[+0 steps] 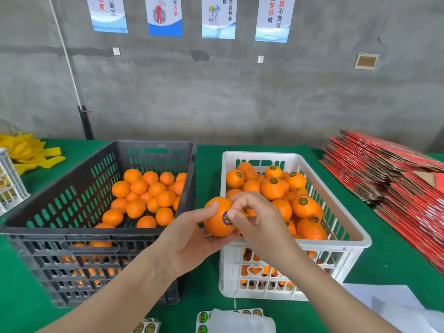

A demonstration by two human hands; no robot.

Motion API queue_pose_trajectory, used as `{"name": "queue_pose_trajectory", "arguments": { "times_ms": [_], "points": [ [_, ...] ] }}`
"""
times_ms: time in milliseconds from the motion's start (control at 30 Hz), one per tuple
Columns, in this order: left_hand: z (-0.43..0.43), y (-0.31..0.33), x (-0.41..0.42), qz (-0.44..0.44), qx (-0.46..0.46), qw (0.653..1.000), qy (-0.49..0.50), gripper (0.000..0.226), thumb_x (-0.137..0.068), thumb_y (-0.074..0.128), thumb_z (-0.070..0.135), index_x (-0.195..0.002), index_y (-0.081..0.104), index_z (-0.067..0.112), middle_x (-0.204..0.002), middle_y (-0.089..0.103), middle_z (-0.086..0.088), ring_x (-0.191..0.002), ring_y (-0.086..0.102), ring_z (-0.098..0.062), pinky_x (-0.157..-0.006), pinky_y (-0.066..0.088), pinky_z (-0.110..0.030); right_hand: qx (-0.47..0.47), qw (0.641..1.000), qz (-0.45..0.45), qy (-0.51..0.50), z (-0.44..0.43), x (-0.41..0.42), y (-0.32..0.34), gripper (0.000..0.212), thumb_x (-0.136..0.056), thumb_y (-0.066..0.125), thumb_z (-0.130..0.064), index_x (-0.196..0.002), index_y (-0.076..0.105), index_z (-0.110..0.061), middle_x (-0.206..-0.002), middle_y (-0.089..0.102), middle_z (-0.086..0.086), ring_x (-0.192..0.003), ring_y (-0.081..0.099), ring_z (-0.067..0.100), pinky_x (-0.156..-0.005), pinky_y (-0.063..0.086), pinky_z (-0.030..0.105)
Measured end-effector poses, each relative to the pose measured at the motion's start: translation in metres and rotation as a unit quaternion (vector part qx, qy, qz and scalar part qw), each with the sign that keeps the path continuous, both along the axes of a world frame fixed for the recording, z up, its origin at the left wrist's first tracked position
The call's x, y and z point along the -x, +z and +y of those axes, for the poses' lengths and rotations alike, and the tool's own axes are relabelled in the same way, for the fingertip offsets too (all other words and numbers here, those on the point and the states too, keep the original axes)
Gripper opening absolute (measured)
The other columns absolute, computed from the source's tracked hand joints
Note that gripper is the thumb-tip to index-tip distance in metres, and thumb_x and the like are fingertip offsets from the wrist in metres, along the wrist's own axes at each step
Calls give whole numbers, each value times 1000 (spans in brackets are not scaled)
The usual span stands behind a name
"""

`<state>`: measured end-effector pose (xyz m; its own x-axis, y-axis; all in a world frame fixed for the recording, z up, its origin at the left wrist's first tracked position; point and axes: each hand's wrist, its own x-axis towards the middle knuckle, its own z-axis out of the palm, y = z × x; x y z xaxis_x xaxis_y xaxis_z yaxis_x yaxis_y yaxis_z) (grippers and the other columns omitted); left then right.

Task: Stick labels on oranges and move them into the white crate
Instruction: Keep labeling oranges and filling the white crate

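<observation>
Two hands (189, 239) (257, 222), one orange (216, 219), two crates (48, 231) (358, 236)

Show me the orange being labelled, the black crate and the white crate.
held orange (213, 224), head view, bare peel at lower left.
black crate (60, 233), head view, near rim.
white crate (336, 243), head view, near rim.

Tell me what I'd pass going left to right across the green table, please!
yellow strips → black crate → white crate → red cardboard
</observation>
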<state>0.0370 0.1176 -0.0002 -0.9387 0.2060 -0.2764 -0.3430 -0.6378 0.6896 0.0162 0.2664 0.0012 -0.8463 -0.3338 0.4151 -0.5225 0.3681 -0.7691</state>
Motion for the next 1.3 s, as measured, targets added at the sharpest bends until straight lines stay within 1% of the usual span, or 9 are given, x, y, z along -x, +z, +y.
{"name": "queue_pose_trajectory", "arguments": {
  "times_ms": [267,367,500,633,767,900,967,1100,1300],
  "points": [
    [12,-12,-6,4,-16,999,-39,58,-65,74,14,-119,59,-2,-114,66,-26,-98,68,-37,-69,58,-41,-16,997,80,-15,14,-9,-15,8,-88,60,-20,-91,53,-23,-95,53,-6,-89,50,9,-71,47,34],
    [18,-20,-8,-17,-6,999,-29,66,-60,76,14,-123,58,0,-117,65,-24,-100,68,-36,-71,58,-43,11,1000,16,-17,22,-6,-21,49,-82,63,-28,-123,38,-41,-99,49,-21,-90,50,2,-70,49,22],
    [30,-27,-7,-8,-3,999,-41,58,-65,72,20,-118,63,0,-116,65,-24,-98,68,-36,-68,59,-41,-47,998,46,4,25,-8,-35,42,-88,52,-39,-128,45,-28,-114,51,-14,-104,47,0,-87,48,30],
    [40,-32,4,18,22,997,-66,49,-70,72,28,-113,69,4,-117,66,-21,-97,69,-33,-69,58,-38,-65,996,60,10,33,-4,-43,60,-74,69,-31,-127,42,-25,-121,45,-9,-111,43,6,-93,44,27],
    [51,-39,26,78,202,975,-43,38,-82,59,49,-96,75,17,-99,73,-12,-78,71,-19,-65,56,-28,-58,996,59,-24,50,19,-41,56,-69,77,-22,-117,48,-26,-111,50,-11,-103,46,6,-88,44,23],
    [62,-38,63,115,283,952,22,19,-86,59,27,-77,73,19,-93,69,-6,-68,68,-10,-62,53,-24,-57,992,37,-104,79,72,-35,59,-69,78,-20,-118,46,-29,-113,44,-11,-102,39,1,-81,29,-2],
    [65,-44,79,143,308,940,33,26,-90,54,7,-71,69,18,-91,61,-8,-60,62,-7,-55,51,-18,-55,983,30,-172,97,112,-32,61,-69,75,-13,-123,47,-19,-119,45,0,-109,42,11,-86,31,6],
    [63,-64,91,124,460,877,61,22,-98,42,1,-98,60,13,-91,62,-12,-65,58,-16,-55,47,-24,-67,959,-26,-275,126,180,-35,63,-70,71,-5,-126,43,-6,-124,49,14,-115,47,29,-96,44,40],
    [60,-73,91,155,469,864,97,26,-98,42,0,-96,62,17,-80,65,-6,-57,56,-10,-50,43,-20,-156,948,-95,-260,135,226,-65,55,-75,65,-4,-125,44,-3,-114,59,16,-103,57,33,-75,49,34]
  ]
}}
